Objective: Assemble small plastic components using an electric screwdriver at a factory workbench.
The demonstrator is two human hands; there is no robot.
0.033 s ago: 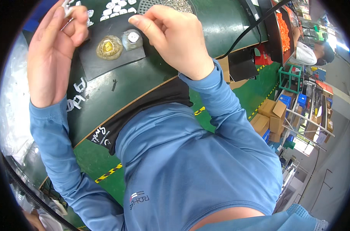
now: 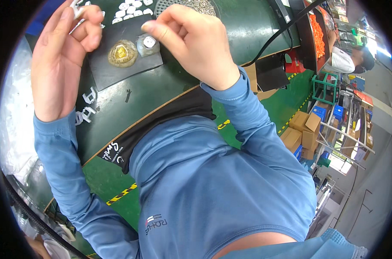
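Observation:
Near the top left, my left hand (image 2: 60, 60) pinches a small white plastic part (image 2: 77, 9) between thumb and fingertips. My right hand (image 2: 196, 45) is closed in a pinch, with thumb and forefinger together; whatever may be between them is too small to make out. Below the two hands lies a black board (image 2: 105, 77) with two rounded, resin-like mounds on it. The left mound (image 2: 123, 54) has a yellow centre. A small white square piece (image 2: 149, 42) sits on the right mound (image 2: 145, 51), just beside my right fingertips.
Several white plastic pieces (image 2: 129, 9) lie beyond the board. A round grey tray (image 2: 163, 5) holds small metal parts (image 2: 200, 6). White bracket-like parts (image 2: 89, 96) lie near the left. A black cable (image 2: 265, 47) crosses the right side. Another person (image 2: 342, 60) is at far right.
My left hand has shifted slightly right with the white plastic part. My right fingertips have moved a little left and down.

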